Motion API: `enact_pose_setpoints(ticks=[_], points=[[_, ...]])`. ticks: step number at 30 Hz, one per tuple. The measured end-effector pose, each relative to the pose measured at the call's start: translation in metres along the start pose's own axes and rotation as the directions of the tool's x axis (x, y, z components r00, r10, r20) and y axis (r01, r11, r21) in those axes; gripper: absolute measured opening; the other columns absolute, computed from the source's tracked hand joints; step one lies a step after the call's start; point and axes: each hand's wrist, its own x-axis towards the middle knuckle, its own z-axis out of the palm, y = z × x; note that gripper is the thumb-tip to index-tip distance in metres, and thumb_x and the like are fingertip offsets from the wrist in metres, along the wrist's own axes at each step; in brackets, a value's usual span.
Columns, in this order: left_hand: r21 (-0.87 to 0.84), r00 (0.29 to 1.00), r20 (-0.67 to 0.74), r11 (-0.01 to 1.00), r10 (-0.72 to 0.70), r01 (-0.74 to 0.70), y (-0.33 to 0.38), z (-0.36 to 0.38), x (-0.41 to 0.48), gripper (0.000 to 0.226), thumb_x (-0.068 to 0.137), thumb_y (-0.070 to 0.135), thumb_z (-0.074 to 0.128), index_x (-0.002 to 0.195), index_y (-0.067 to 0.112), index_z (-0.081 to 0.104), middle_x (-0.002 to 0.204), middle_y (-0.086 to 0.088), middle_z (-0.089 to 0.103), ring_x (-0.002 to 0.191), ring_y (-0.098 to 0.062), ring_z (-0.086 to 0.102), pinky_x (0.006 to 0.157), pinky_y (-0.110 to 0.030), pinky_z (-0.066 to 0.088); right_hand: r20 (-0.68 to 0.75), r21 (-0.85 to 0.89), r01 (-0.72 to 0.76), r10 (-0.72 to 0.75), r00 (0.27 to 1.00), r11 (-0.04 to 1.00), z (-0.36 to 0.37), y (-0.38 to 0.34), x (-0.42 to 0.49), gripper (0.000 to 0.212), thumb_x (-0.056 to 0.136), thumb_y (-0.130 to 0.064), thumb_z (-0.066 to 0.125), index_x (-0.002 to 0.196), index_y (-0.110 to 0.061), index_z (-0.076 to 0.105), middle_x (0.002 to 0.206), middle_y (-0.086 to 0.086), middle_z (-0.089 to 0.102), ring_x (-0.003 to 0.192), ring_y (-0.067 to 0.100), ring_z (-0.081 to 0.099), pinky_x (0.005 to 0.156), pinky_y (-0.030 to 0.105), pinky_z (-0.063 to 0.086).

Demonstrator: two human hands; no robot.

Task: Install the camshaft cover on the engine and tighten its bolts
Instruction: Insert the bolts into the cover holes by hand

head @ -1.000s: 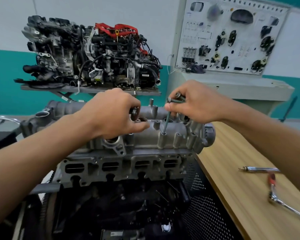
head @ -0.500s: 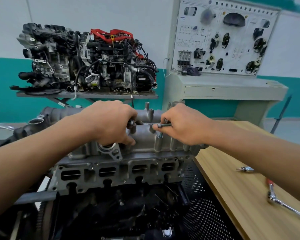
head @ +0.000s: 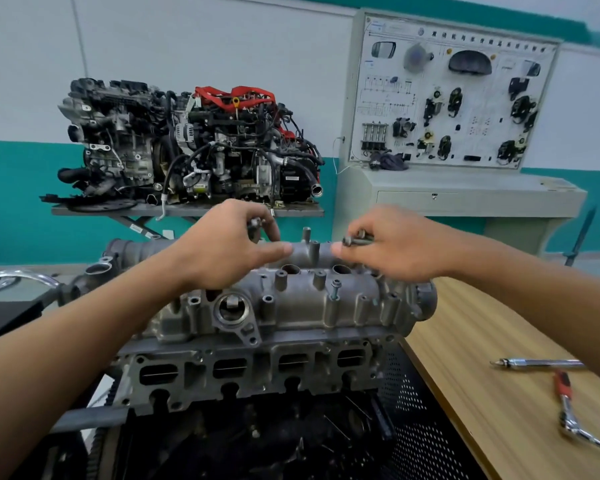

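Head view: left hand (head: 222, 252) and right hand (head: 397, 251) each grip loose bolts (head: 356, 241) over the camshaft cover (head: 291, 308), seemingly to feed its holes.

We see the camshaft cover (head: 291, 306) as bare cast metal, dull grey, grainy and matt; the cylinder head (head: 257, 368) beneath looks like the same rough casting. The bolt (head: 335, 289) standing in the cover is darker metal with a faint sheen, like the bolts (head: 357, 241) pinched in the right hand (head: 395, 251). The small piece (head: 255, 223) in the left hand (head: 222, 251) is blurred, but also dark metal. The bench (head: 499, 393) shows pale wood grain, smooth and satin. On it, the ratchet (head: 567, 407) and extension bar (head: 541, 363) are polished chrome; the ratchet's red part looks like plastic. The perforated panel (head: 423, 427) is matt black sheet metal.
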Motion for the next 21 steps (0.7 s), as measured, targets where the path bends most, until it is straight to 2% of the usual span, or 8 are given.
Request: enact_pose_setpoints(ticks=[3, 6, 8, 10, 13, 16, 19, 21], points=[[-0.061, 0.997, 0.014, 0.996, 0.071, -0.070, 0.010, -0.012, 0.002, 0.026, 0.080, 0.054, 0.072, 0.090, 0.030, 0.073, 0.068, 0.023, 0.068, 0.052, 0.006, 0.056, 0.052, -0.008, 0.039, -0.133, 0.061, 0.004, 0.004, 0.991, 0.998, 0.003, -0.025, 0.017, 0.025, 0.086, -0.038, 0.070, 0.075, -0.017, 0.067, 0.064, -0.001, 0.064, 0.046, 0.003, 0.052, 0.043, 0.015, 0.037], [-0.025, 0.996, 0.005, 0.996, 0.086, -0.085, 0.016, -0.021, 0.004, 0.026, 0.085, 0.050, 0.070, 0.093, 0.025, 0.076, 0.077, 0.003, 0.075, 0.057, -0.004, 0.059, 0.051, -0.016, 0.043, -0.130, 0.187, -0.016, 0.041, 0.991, 0.982, 0.015, -0.048, 0.034, 0.019, 0.078, -0.026, 0.070, 0.072, -0.010, 0.061, 0.057, -0.001, 0.056, 0.048, 0.013, 0.048, 0.044, 0.027, 0.038], [-0.030, 0.993, -0.085, 0.996, 0.086, -0.089, 0.013, -0.027, -0.001, 0.021, 0.089, 0.044, 0.069, 0.092, 0.025, 0.077, 0.077, 0.012, 0.073, 0.064, -0.001, 0.062, 0.055, -0.015, 0.042, -0.138, 0.269, -0.024, 0.063, 0.988, 0.963, 0.022, -0.058, 0.042, 0.017, 0.076, -0.023, 0.069, 0.072, -0.009, 0.059, 0.055, -0.003, 0.052, 0.046, 0.013, 0.046, 0.043, 0.029, 0.037], [-0.009, 0.988, -0.135, 0.997, 0.077, -0.079, 0.008, -0.033, -0.010, 0.018, 0.090, 0.042, 0.067, 0.091, 0.026, 0.076, 0.068, 0.018, 0.066, 0.056, 0.000, 0.055, 0.054, -0.011, 0.038, -0.113, 0.363, -0.017, 0.062, 0.992, 0.932, 0.026, -0.067, 0.044, 0.016, 0.075, -0.028, 0.066, 0.074, -0.016, 0.056, 0.052, -0.006, 0.048, 0.043, 0.009, 0.044, 0.044, 0.029, 0.036], [-0.001, 0.990, -0.140, 0.999, 0.036, -0.036, -0.002, -0.051, -0.023, 0.020, 0.092, 0.040, 0.065, 0.091, 0.022, 0.074, 0.041, 0.009, 0.047, 0.035, -0.005, 0.031, 0.039, -0.013, 0.027, -0.089, 0.606, -0.001, 0.069, 0.994, 0.795, 0.030, -0.075, 0.046, 0.018, 0.080, -0.030, 0.053, 0.072, -0.015, 0.048, 0.062, 0.007, 0.040, 0.048, 0.013, 0.033, 0.052, 0.034, 0.026], [0.171, 0.995, -0.100, 0.985, -0.008, 0.026, -0.017, -0.084, -0.034, 0.019, 0.091, 0.043, 0.065, 0.085, 0.027, 0.074, 0.051, 0.000, 0.062, 0.037, -0.007, 0.037, 0.042, -0.014, 0.033, -0.129, 0.764, 0.004, 0.147, 0.981, 0.645, 0.031, -0.072, 0.044, 0.020, 0.095, -0.014, 0.045, 0.077, -0.007, 0.052, 0.069, 0.014, 0.042, 0.053, 0.018, 0.033, 0.050, 0.034, 0.026], [0.371, 0.994, 0.054, 0.926, -0.091, 0.065, -0.028, -0.112, -0.046, 0.019, 0.091, 0.041, 0.067, 0.083, 0.025, 0.075, 0.054, 0.015, 0.064, 0.045, -0.004, 0.053, 0.048, -0.012, 0.040, -0.204, 0.621, 0.058, 0.089, 0.975, 0.781, 0.037, -0.067, 0.040, 0.029, 0.101, -0.022, 0.048, 0.083, -0.005, 0.064, 0.073, 0.018, 0.062, 0.062, 0.028, 0.053, 0.057, 0.035, 0.046], [0.495, 0.985, 0.113, 0.867, -0.128, 0.056, -0.034, -0.121, -0.051, 0.023, 0.090, 0.042, 0.068, 0.082, 0.022, 0.075, 0.057, 0.011, 0.066, 0.053, -0.003, 0.058, 0.049, -0.013, 0.040, -0.217, 0.490, 0.119, -0.011, 0.976, 0.863, 0.042, -0.067, 0.038, 0.030, 0.099, -0.033, 0.054, 0.090, -0.009, 0.071, 0.085, 0.027, 0.065, 0.065, 0.029, 0.052, 0.062, 0.034, 0.047]])
